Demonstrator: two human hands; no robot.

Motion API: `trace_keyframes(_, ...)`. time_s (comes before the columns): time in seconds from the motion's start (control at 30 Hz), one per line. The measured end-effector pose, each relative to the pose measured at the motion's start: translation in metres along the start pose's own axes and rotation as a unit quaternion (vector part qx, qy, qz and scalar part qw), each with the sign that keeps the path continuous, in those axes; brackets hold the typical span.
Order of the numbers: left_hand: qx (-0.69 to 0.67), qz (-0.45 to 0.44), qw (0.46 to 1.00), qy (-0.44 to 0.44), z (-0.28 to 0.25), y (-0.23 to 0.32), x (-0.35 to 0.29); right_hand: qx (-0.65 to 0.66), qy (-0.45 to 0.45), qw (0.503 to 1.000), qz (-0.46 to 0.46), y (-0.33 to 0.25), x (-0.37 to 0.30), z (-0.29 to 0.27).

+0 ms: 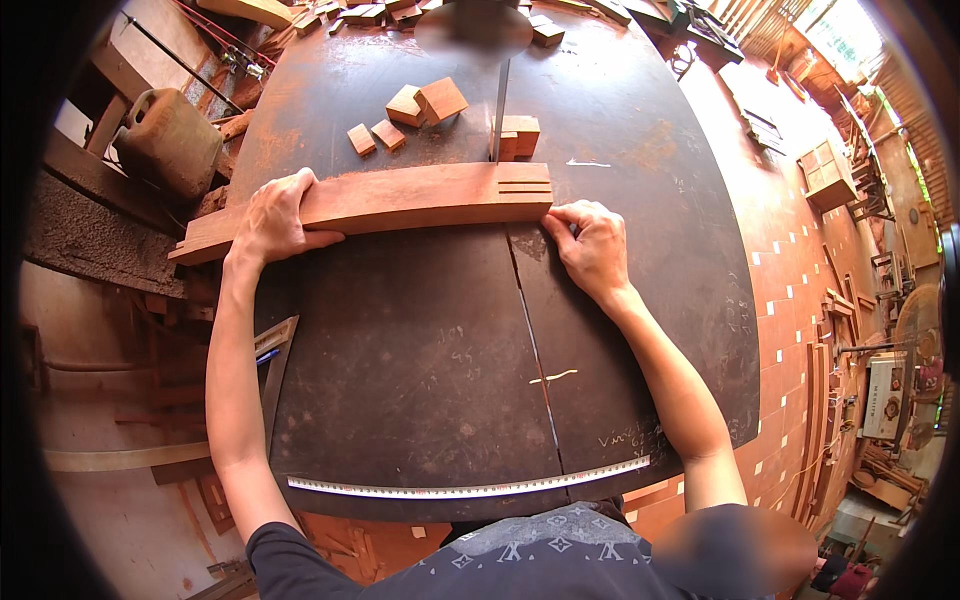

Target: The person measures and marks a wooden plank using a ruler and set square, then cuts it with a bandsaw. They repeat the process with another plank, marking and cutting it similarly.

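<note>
A long reddish wooden beam (420, 197) lies across the dark saw table (400, 370). Two narrow parallel slots show in its right end. My left hand (272, 218) is closed over the beam toward its left end, thumb along the near side. At the right end, my right hand (597, 248) has its fingers curled in, with thumb and fingertips pinching the near corner. A thin upright band saw blade (501, 105) meets the beam's far edge, left of the slots. Just behind the beam, right by the blade, sits a small wooden block (521, 135).
Several offcuts (440, 100) lie beyond the beam, with more along the table's far edge. A white measuring strip (470, 491) runs along the near edge. A dark slit (535, 340) crosses the table. Left stands a brown jug (168, 140); lumber (820, 420) lies on the right.
</note>
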State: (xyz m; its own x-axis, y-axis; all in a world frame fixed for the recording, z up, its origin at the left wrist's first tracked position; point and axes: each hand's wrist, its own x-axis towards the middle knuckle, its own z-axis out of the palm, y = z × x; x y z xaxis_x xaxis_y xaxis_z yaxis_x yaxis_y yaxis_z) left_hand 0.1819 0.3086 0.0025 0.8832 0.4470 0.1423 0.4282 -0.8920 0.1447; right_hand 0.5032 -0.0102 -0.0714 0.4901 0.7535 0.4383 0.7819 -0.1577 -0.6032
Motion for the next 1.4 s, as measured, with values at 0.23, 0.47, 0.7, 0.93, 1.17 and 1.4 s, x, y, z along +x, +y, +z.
trace_keyframes(0.23, 0.001, -0.003, 1.000, -0.002, -0.0007, 0.0011, 0.0010, -0.005, 0.002, 1.000, 0.001, -0.0008, 0.0007, -0.0001)
trace_keyframes(0.47, 0.004, -0.009, 1.000, -0.008, 0.0000, -0.0001, 0.0023, -0.002, -0.001, 1.000, 0.015, -0.0021, 0.0009, 0.0007)
trace_keyframes(0.7, 0.006, -0.008, 1.000, -0.006, 0.0001, 0.0000, 0.0029, 0.000, 0.004, 1.000, 0.026, -0.0039, 0.0015, 0.0011)
trace_keyframes(0.93, 0.002, -0.008, 1.000, -0.009, -0.0009, -0.0019, 0.0054, 0.007, 0.005, 0.999, 0.032, -0.0048, 0.0022, 0.0021)
trace_keyframes(1.17, 0.005, -0.006, 1.000, -0.004, -0.0013, -0.0014, 0.0081, 0.003, 0.003, 0.999, 0.037, -0.0068, 0.0036, 0.0018)
trace_keyframes(1.4, 0.005, -0.012, 1.000, -0.011, -0.0001, -0.0033, 0.0095, 0.001, 0.007, 0.999, 0.047, -0.0093, 0.0051, 0.0027)
